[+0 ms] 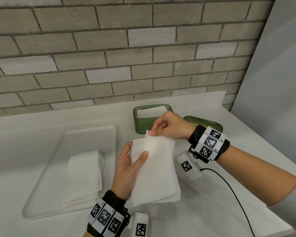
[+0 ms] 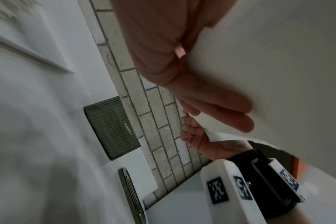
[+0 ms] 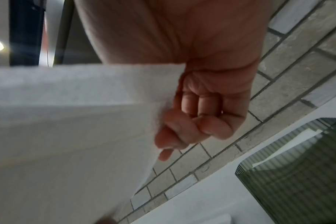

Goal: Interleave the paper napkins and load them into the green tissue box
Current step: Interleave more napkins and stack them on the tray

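A small bundle of white paper napkins (image 1: 155, 170) is held above the counter in front of me. My left hand (image 1: 128, 166) grips its left side, thumb on top and fingers underneath (image 2: 217, 106). My right hand (image 1: 167, 127) pinches the top corner of the front napkin (image 3: 105, 106) between thumb and forefinger, other fingers curled (image 3: 201, 103). The green ribbed tissue box (image 1: 149, 124) stands open behind the hands with white napkins inside; it also shows in the wrist views (image 2: 111, 128) (image 3: 297, 174). Its green lid (image 1: 207, 124) lies to the right of the box.
A white tray (image 1: 85, 137) at the left carries a stack of folded napkins (image 1: 85, 175). A black cable (image 1: 229, 189) runs across the white counter (image 1: 212, 211) at the right. A grey brick wall (image 1: 109, 57) rises behind the counter.
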{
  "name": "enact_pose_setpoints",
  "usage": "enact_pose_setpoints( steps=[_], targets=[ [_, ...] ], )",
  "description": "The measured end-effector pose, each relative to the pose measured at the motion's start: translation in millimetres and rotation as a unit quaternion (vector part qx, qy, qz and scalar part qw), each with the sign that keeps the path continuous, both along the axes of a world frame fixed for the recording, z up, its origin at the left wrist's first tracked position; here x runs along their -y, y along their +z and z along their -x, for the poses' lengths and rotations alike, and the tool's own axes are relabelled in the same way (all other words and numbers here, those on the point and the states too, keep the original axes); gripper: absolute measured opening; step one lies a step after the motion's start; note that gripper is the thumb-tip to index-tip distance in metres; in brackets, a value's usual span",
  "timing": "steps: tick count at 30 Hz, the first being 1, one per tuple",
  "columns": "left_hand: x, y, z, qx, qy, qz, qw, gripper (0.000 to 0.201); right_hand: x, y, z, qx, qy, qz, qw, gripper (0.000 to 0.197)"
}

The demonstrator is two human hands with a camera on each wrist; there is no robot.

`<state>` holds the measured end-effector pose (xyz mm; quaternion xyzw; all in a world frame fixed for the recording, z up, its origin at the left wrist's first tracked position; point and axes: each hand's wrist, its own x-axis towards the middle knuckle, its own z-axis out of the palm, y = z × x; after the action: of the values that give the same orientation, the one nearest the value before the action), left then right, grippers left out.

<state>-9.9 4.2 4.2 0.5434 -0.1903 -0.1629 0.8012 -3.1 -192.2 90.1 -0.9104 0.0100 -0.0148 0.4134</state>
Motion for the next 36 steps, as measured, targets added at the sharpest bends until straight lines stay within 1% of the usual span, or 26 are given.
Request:
enact_pose_setpoints(
  steps=[3, 5, 7, 10, 13, 16, 17, 20, 21, 23, 25, 28, 31, 33, 34, 36],
  targets=[
    [1.4, 0.7, -2.4, 0.000, 0.019, 0.019, 1.000, 0.018, -4.7, 5.9, 3.0, 0.012, 0.015, 0.034, 0.999, 0.016],
    [2.4, -0.7, -4.3, -0.005, 0.025, 0.034, 0.999, 0.014, -8.5, 12.0, 4.9, 0.028, 0.022, 0.030, 0.999, 0.016],
    [2.6, -3.7, -6.0, -0.011, 0.031, 0.042, 0.999, 0.010, -8.6, 17.5, 4.0, 0.049, -0.003, 0.017, 0.999, 0.018],
    [0.9, -6.6, -7.2, -0.020, 0.037, 0.051, 0.998, 0.004, -8.0, 19.9, 2.3, 0.024, -0.039, 0.012, 0.999, 0.016],
    [-3.2, -9.5, -10.0, -0.034, 0.028, 0.050, 0.998, 0.022, -4.4, 16.3, -0.4, -0.001, -0.068, -0.027, 0.997, 0.015],
    [-7.4, -12.3, -13.2, -0.045, 0.031, 0.051, 0.997, 0.024, 2.9, 16.4, -2.1, -0.012, -0.083, -0.074, 0.994, 0.015],
    [-8.0, -13.2, -13.7, -0.045, 0.034, 0.050, 0.997, 0.024, 5.0, 17.2, -2.0, -0.013, -0.079, -0.075, 0.994, 0.017],
    [-8.4, -17.1, -17.2, -0.053, 0.036, 0.041, 0.997, 0.011, 8.3, 21.9, 0.4, -0.008, -0.036, -0.058, 0.998, 0.022],
    [-8.4, -17.0, -17.3, -0.057, 0.033, 0.040, 0.997, 0.017, 8.9, 23.9, 1.2, 0.000, -0.025, -0.061, 0.998, 0.024],
    [-8.3, -16.9, -17.5, -0.054, 0.026, 0.037, 0.998, 0.033, 10.1, 29.3, 2.0, 0.030, -0.032, -0.070, 0.997, 0.023],
    [-7.8, -16.0, -16.6, -0.049, 0.024, 0.030, 0.998, 0.041, 10.5, 35.2, 2.9, 0.057, -0.038, -0.050, 0.996, 0.022],
    [-7.6, -16.4, -16.9, -0.053, 0.037, 0.029, 0.998, 0.041, 8.4, 40.5, 6.4, 0.023, 0.000, -0.023, 0.999, 0.025],
    [-6.5, -14.4, -15.9, -0.048, 0.046, 0.025, 0.997, 0.036, 8.5, 39.8, 11.2, -0.019, 0.008, -0.043, 0.999, 0.041],
    [-5.0, -12.3, -15.7, -0.052, 0.058, 0.031, 0.997, 0.030, 7.7, 39.2, 15.7, -0.044, 0.017, -0.012, 0.999, 0.046],
    [-4.6, -11.1, -15.7, -0.058, 0.065, 0.035, 0.996, 0.028, 6.8, 38.8, 18.3, -0.051, 0.022, 0.012, 0.998, 0.044],
    [-3.6, -10.4, -16.7, -0.067, 0.073, 0.036, 0.994, 0.026, 5.9, 38.2, 22.0, -0.049, 0.024, 0.046, 0.997, 0.032]
  ],
)
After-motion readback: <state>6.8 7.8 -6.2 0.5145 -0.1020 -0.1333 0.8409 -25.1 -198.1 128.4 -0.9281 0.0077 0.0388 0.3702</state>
